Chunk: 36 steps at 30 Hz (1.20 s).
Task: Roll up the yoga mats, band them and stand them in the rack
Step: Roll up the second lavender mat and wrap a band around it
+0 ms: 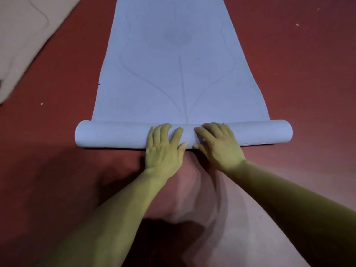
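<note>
Red floor [48, 170]: bare room on both sides of the work. Left hand [164, 149] and right hand [217, 147] lie flat, fingers straight, side by side, pressing mid-roll [115, 134]. Roll's ends overhang the flat edges of the pale blue yoga mat [179, 74]. Mat marked with faint curved lines and a centre line; far end cut off at the top. Beige mat [19, 35] far left, blurred and cropped.

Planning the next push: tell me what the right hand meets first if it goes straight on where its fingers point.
The right hand lies on the roll. Straight on, over the crest, it would first meet the flat blue mat. Nothing else shows on that line.
</note>
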{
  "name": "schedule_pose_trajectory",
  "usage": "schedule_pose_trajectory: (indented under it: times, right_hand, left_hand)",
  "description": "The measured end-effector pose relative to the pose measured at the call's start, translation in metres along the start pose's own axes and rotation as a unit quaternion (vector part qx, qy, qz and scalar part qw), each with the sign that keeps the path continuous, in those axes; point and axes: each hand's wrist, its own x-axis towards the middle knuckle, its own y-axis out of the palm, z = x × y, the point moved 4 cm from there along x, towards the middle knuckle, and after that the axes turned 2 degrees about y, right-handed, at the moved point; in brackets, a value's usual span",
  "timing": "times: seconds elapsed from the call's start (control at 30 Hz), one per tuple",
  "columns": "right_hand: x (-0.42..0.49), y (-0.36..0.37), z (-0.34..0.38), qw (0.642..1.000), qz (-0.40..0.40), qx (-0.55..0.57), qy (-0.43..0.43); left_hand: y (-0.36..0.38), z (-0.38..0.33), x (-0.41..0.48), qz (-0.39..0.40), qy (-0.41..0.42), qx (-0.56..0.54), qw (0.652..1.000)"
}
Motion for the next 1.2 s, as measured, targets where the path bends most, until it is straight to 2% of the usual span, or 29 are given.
schedule_pose_trajectory:
  times: [0.17,0.3,0.43,0.67,0.83,0.97,1.1,1.2]
  right_hand:
    - [0.01,-0.015,-0.001,0.998,0.054,-0.004,0.014]
    - [0.012,-0.001,-0.012,0.999,0.017,0.024,-0.02]
    - [0.024,0.009,-0.019,0.999,0.005,0.048,-0.004]
    - [0.023,0.015,-0.019,0.998,-0.04,0.032,-0.024]
    - [0.035,0.012,-0.024,0.999,-0.037,0.029,-0.027]
    - [0.043,0.017,-0.03,0.997,-0.044,0.028,-0.047]
    - [0.05,0.02,-0.033,0.996,-0.055,0.045,-0.054]
    - [0.058,0.019,-0.036,0.997,-0.047,0.044,-0.052]
  left_hand:
    - [-0.006,0.0,0.021,0.052,-0.027,-0.02,0.998]
    - [0.002,0.006,0.034,0.035,-0.025,-0.008,0.999]
    - [0.003,0.008,0.041,0.009,-0.024,0.005,1.0]
    - [0.007,0.008,0.034,0.008,-0.017,0.009,1.0]
    - [0.012,0.011,0.053,0.02,-0.03,0.024,0.999]
    - [0.012,0.009,0.064,-0.013,-0.034,0.041,0.998]
    - [0.01,0.01,0.061,-0.056,-0.043,0.001,0.997]
    - [0.011,0.008,0.051,-0.034,-0.009,-0.013,0.999]
